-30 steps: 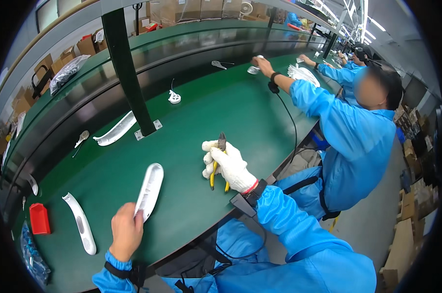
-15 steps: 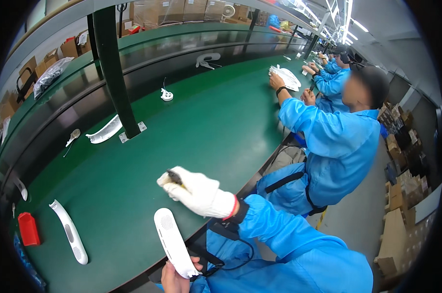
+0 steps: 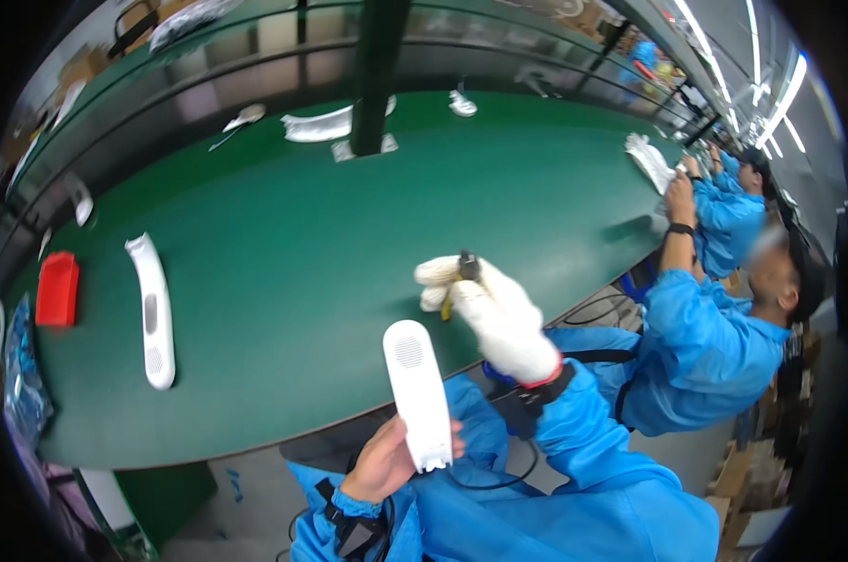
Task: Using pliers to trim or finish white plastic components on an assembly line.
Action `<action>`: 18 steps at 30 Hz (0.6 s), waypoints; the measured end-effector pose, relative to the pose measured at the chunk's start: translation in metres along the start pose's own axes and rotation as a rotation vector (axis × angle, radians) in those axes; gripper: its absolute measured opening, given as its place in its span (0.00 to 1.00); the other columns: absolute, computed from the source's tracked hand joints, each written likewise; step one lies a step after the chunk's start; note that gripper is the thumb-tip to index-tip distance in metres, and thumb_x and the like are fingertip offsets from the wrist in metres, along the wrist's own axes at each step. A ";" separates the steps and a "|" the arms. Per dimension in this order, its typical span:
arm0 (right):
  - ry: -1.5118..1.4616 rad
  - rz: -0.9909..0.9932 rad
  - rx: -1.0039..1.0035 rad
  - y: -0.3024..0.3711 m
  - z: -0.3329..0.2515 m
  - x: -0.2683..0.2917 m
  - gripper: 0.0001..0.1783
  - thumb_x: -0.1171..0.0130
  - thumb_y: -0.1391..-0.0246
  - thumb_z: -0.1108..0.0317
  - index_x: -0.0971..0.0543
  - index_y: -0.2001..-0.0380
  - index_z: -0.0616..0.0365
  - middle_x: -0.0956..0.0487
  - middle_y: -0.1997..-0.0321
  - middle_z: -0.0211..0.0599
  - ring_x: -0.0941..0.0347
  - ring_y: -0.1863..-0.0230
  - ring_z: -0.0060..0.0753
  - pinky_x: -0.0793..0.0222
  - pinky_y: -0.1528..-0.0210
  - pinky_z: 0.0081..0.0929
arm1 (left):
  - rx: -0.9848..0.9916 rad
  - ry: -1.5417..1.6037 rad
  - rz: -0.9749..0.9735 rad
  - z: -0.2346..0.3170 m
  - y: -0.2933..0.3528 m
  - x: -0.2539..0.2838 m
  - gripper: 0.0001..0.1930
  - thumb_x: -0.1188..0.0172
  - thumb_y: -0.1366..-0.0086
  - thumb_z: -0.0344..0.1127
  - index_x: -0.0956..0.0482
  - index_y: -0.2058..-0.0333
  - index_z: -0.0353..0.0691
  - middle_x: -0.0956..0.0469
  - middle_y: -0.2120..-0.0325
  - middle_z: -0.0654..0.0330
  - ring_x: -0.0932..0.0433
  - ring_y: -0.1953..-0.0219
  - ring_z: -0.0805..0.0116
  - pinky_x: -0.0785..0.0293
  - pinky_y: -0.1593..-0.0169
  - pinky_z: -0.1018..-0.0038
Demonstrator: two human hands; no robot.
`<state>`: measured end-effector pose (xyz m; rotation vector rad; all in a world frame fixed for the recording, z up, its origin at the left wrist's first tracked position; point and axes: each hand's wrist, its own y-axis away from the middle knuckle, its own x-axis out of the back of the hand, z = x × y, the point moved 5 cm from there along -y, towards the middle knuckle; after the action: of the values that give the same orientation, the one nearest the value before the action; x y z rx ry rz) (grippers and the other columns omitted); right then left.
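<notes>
A long white plastic cover [image 3: 420, 393], with a round patch of small holes near its top end, stands tilted up in my bare left hand [image 3: 383, 461]. The fingers wrap its lower end, beside a notched edge. Just above and to the right is my right hand [image 3: 503, 323], in a white knitted glove with a red cuff edge. It is closed around a small dark-and-yellow tool [image 3: 469, 266] whose kind I cannot make out. The tool is apart from the cover. A similar curved white cover [image 3: 156, 323] with an oval recess lies on the green table, left of my hands.
A red tray [image 3: 58, 292] and a blue plastic bag [image 3: 23, 375] are at the table's left end. A green post [image 3: 379, 84] rises at the back beside a white shell [image 3: 316, 125]. Co-workers in blue [image 3: 705, 347] sit along the right.
My view has turned and levelled, so the table's things sit differently in it. More of my left hand shows, still holding the cover; my right hand keeps its grip on the tool.
</notes>
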<state>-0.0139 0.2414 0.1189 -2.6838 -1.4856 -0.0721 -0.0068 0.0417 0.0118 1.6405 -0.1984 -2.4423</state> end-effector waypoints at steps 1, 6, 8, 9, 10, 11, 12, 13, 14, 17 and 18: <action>0.005 -0.037 -0.025 0.000 -0.002 -0.001 0.22 0.52 0.32 0.59 0.26 0.46 0.67 0.21 0.58 0.37 0.26 0.57 0.27 0.31 0.47 0.28 | -0.008 -0.024 -0.008 0.003 0.000 -0.003 0.33 0.62 0.25 0.55 0.43 0.35 0.31 0.29 0.46 0.41 0.24 0.47 0.46 0.28 0.42 0.50; -0.086 -0.015 -0.055 0.001 -0.010 -0.012 0.19 0.59 0.30 0.66 0.27 0.48 0.71 0.23 0.67 0.37 0.25 0.63 0.32 0.27 0.52 0.33 | -0.029 0.125 -0.090 -0.002 -0.006 0.010 0.37 0.64 0.26 0.59 0.46 0.34 0.31 0.26 0.49 0.42 0.22 0.50 0.48 0.27 0.43 0.51; -0.228 0.016 -0.040 0.006 -0.013 -0.022 0.18 0.58 0.31 0.67 0.26 0.48 0.69 0.25 0.70 0.34 0.27 0.67 0.26 0.28 0.59 0.27 | -0.067 0.211 -0.154 -0.003 -0.010 0.010 0.39 0.66 0.26 0.62 0.47 0.33 0.31 0.25 0.52 0.43 0.21 0.51 0.50 0.26 0.44 0.52; -0.298 0.033 -0.031 0.007 -0.014 -0.027 0.17 0.57 0.31 0.67 0.26 0.48 0.67 0.25 0.71 0.33 0.28 0.70 0.24 0.28 0.62 0.24 | -0.059 0.168 -0.124 -0.004 -0.013 0.011 0.41 0.68 0.27 0.64 0.47 0.33 0.31 0.24 0.54 0.46 0.21 0.53 0.52 0.26 0.46 0.52; -0.279 0.023 -0.049 0.007 -0.012 -0.034 0.17 0.57 0.31 0.67 0.26 0.48 0.67 0.26 0.72 0.32 0.28 0.71 0.23 0.28 0.64 0.23 | -0.060 0.152 -0.112 -0.005 -0.015 0.011 0.40 0.68 0.26 0.64 0.47 0.33 0.31 0.24 0.54 0.46 0.21 0.53 0.52 0.26 0.46 0.52; -0.257 0.015 -0.064 0.007 -0.011 -0.040 0.17 0.57 0.31 0.68 0.26 0.48 0.68 0.26 0.72 0.32 0.29 0.72 0.23 0.28 0.66 0.23 | -0.059 0.135 -0.104 -0.005 -0.018 0.011 0.40 0.68 0.26 0.63 0.47 0.33 0.31 0.24 0.53 0.46 0.21 0.53 0.52 0.26 0.46 0.52; -0.235 0.007 -0.079 0.007 -0.010 -0.046 0.17 0.57 0.31 0.68 0.26 0.48 0.68 0.27 0.73 0.32 0.30 0.73 0.22 0.28 0.67 0.23 | -0.058 0.118 -0.096 -0.005 -0.020 0.011 0.39 0.68 0.26 0.62 0.47 0.33 0.31 0.23 0.53 0.46 0.21 0.53 0.51 0.25 0.46 0.52; -0.242 -0.011 -0.113 0.007 -0.016 -0.056 0.16 0.56 0.32 0.69 0.26 0.49 0.67 0.28 0.73 0.31 0.31 0.74 0.20 0.29 0.69 0.23 | -0.065 0.106 -0.084 -0.004 -0.020 0.011 0.38 0.68 0.25 0.62 0.46 0.33 0.33 0.25 0.51 0.47 0.22 0.51 0.53 0.26 0.45 0.53; -0.251 -0.027 -0.148 0.007 -0.014 -0.065 0.18 0.59 0.30 0.66 0.27 0.49 0.68 0.28 0.74 0.31 0.30 0.74 0.23 0.28 0.69 0.25 | -0.077 0.094 -0.073 -0.002 -0.019 0.011 0.36 0.68 0.25 0.61 0.46 0.33 0.35 0.26 0.49 0.48 0.23 0.49 0.54 0.27 0.44 0.54; -0.235 -0.028 -0.179 0.005 0.005 -0.075 0.15 0.57 0.30 0.67 0.26 0.53 0.67 0.28 0.74 0.31 0.31 0.75 0.22 0.26 0.69 0.26 | -0.097 0.083 -0.013 -0.002 -0.015 0.014 0.33 0.67 0.24 0.59 0.45 0.33 0.39 0.28 0.44 0.51 0.25 0.44 0.57 0.28 0.40 0.57; -0.192 -0.031 -0.197 0.005 0.008 -0.078 0.14 0.57 0.30 0.67 0.26 0.53 0.66 0.28 0.75 0.31 0.31 0.76 0.22 0.26 0.69 0.26 | -0.093 0.097 0.023 -0.005 -0.014 0.015 0.33 0.67 0.24 0.59 0.45 0.33 0.39 0.29 0.43 0.51 0.26 0.43 0.57 0.29 0.40 0.57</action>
<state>-0.0509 0.1735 0.1043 -2.8944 -1.6552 0.0421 -0.0089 0.0515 -0.0063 1.7016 -0.0882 -2.3117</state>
